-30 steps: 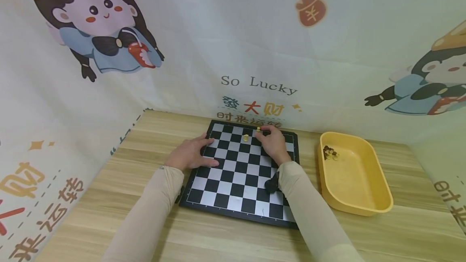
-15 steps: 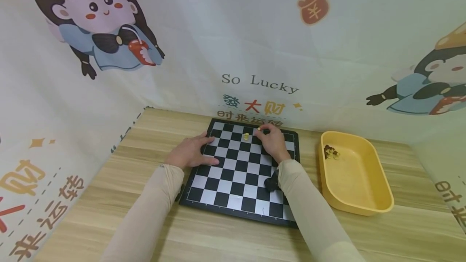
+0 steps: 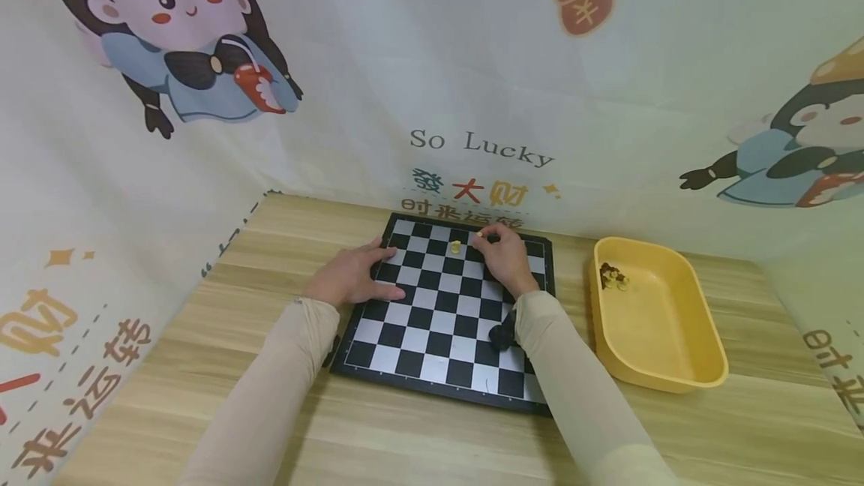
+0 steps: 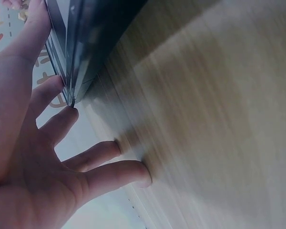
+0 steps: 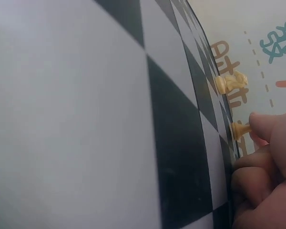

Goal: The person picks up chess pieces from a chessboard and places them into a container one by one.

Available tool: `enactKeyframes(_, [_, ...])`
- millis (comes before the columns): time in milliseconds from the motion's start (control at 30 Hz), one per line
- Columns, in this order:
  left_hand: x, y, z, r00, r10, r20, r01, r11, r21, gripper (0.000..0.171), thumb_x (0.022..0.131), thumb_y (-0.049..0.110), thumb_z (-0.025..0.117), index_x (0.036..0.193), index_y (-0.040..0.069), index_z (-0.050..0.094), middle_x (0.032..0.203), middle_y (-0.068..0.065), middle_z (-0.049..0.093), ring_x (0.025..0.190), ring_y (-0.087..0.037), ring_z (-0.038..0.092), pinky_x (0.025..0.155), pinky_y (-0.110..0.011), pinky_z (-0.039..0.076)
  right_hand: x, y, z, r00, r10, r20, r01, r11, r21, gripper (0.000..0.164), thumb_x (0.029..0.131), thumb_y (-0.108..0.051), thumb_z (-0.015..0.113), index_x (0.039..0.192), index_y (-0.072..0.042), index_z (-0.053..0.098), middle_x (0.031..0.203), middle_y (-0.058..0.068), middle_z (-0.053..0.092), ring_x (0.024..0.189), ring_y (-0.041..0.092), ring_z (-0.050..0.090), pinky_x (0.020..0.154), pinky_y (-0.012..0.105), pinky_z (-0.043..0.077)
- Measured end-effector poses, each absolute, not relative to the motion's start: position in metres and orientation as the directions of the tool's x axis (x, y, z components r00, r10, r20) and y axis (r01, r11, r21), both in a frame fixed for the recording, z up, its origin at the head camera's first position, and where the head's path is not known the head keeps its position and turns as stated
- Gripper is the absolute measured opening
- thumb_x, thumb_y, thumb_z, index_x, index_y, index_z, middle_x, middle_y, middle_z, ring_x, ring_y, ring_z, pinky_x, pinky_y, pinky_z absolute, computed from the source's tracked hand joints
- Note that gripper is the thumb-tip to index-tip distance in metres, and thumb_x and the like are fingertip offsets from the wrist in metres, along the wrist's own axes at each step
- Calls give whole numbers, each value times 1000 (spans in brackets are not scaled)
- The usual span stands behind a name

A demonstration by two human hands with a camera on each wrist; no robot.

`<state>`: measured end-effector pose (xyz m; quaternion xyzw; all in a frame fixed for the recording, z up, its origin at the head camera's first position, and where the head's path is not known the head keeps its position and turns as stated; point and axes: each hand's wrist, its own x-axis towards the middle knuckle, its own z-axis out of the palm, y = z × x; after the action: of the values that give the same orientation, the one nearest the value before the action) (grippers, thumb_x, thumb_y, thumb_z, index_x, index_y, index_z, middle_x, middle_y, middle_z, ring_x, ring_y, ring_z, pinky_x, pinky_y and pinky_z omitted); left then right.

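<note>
A black-and-white chessboard point(image 3: 432, 343) lies on the table. My left hand point(image 3: 351, 274) rests at its left edge, fingers spread; the thumb lies over the squares. In the left wrist view, two fingertips point(image 4: 138, 174) meet the wooden table, while others touch the board's edge. Close to the far edge, my right hand point(image 3: 506, 257) pinches a small pale-yellow chess piece point(image 5: 240, 130) between thumb and finger. Its base is right at the board, and the fingers hide its top. Beside it stands a pale-yellow chess knight point(image 5: 231, 83), upright.
To the board's right stands a yellow plastic tray point(image 3: 664, 351), with several small yellow and dark brown chess pieces point(image 3: 613, 276) in its far left corner. A printed cloth point(image 3: 351, 96) hangs right behind the board. A black device point(image 3: 502, 334) sits at my right wrist.
The head view has tipped slightly downward. Both hands keep their places on the board, the right one still pinching the piece, and the knight has not moved.
</note>
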<state>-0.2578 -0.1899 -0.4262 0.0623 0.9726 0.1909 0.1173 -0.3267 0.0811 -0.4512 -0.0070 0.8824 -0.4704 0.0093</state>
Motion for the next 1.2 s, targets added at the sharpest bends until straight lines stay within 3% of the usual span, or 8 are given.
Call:
enactKeyframes(133, [-259,-189,-425,-963,168,-212,78,924,375,94,81,61,78,158,24,39,172,-10,19,155,-43,28,123,-58,33,-328,84,-450,-999,-32,-13,-7,551,-834,27,99,-32,66,115,-10,67,75,-3,64,64,11,51,62,26,42])
enactKeyframes(333, [-259,-189,-425,-963,166,-212,76,923,377,93,82,61,78,158,24,39,172,-10,19,155,-44,27,123,-60,32,-331,90,-449,-999,-49,-24,-6,522,-853,25,98,-30,67,113,-10,66,61,-10,51,55,9,44,55,25,38])
enactKeyframes(667, [-259,-188,-427,-964,163,-208,73,920,384,94,81,60,78,158,23,40,172,-11,20,154,-46,27,122,-61,33,-330,97,-446,-995,-98,20,-71,544,-836,25,99,-28,66,111,-7,66,53,-10,47,48,10,40,49,26,35])
enactKeyframes(800, [-259,-189,-426,-966,159,-206,69,920,386,93,81,60,78,158,24,40,172,-11,20,154,-45,27,123,-61,33,-330,100,-438,-994,-101,27,-80,563,-823,23,99,-27,66,109,-7,67,62,-7,55,52,10,42,50,26,37])
enactKeyframes(900, [-259,-189,-426,-965,158,-208,69,922,380,94,81,60,78,158,24,39,172,-11,20,154,-46,27,122,-61,32,-329,104,-430,-994,-108,18,-78,577,-813,23,100,-28,64,109,-6,67,77,2,70,55,10,42,52,26,38])
enactKeyframes(1000, [-259,-189,-426,-965,156,-209,68,924,376,94,81,61,78,158,24,39,172,-11,20,154,-47,26,122,-62,32,-328,108,-422,-992,-126,8,-83,603,-794,24,101,-28,62,110,-7,65,88,10,75,53,10,42,52,27,38])
enactKeyframes(1200, [-260,-188,-428,-963,160,-215,69,924,377,94,81,61,78,158,24,40,172,-11,20,154,-48,26,122,-63,32,-324,115,-413,-981,-189,51,-169,685,-709,22,102,-24,61,109,-4,65,74,5,65,54,11,43,51,26,37])
